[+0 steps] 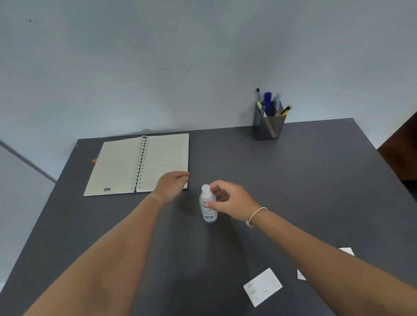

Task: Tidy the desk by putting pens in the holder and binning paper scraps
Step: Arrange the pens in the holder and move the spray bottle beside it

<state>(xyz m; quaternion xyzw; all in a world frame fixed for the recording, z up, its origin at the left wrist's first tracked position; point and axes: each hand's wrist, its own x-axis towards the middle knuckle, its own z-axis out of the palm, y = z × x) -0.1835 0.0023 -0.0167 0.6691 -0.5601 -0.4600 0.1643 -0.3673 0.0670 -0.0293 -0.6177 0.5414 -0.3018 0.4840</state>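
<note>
Right hand [227, 201] is pinching the little clear bottle [208, 205] mid-desk, left hand [173, 186] loosely open on the notebook [140, 163] corner, pens [269, 103] already in the holder [270, 127], so honestly the paper scraps [263, 287] near the front edge could get swept off by that right forearm.

One small dark logo reading "AIG" is printed at the lower corner of the left page of the open spiral notebook [137, 164]. Blue print is carried on the label of the clear bottle [208, 204], but it is too blurred to be read. Faint grey marks are seen on the white paper slip [263, 287], none legible.
</note>
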